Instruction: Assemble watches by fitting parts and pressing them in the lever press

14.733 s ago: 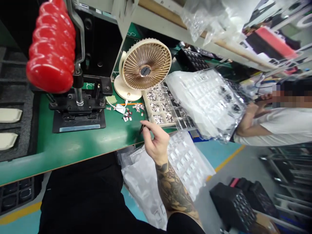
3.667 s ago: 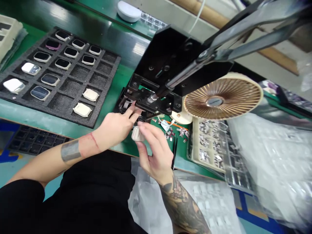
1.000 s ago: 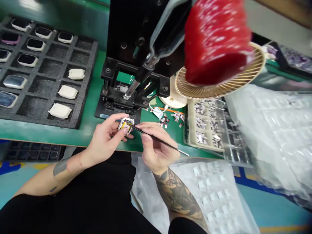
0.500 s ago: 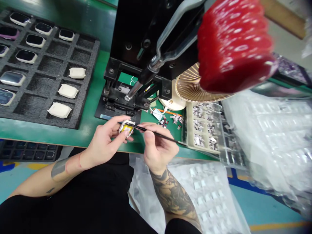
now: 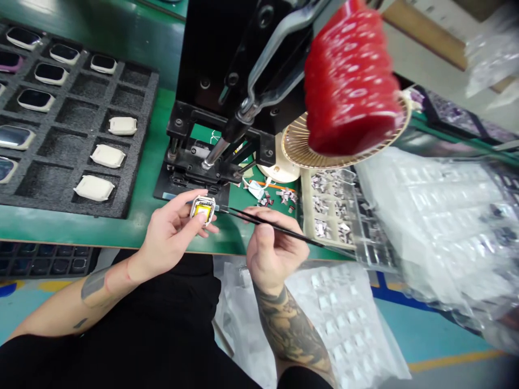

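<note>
While your left hand (image 5: pixel 168 235) holds an opened watch case (image 5: pixel 203 209) left of the frame's centre, fingers closed around it, your right hand (image 5: pixel 273 254) pinches black tweezers (image 5: pixel 279 228), tips just beside the case. Beyond, the counter (image 5: pixel 121 232) carries a foam tray (image 5: pixel 101 111), upper left, and a black press (image 5: pixel 214 70), top centre.

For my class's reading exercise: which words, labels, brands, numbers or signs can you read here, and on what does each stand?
None can be read.
Watch case and tweezers: no readable text.
White tag: any marks are too small to read.
Fan: its middle is hidden behind the red handle.
</note>
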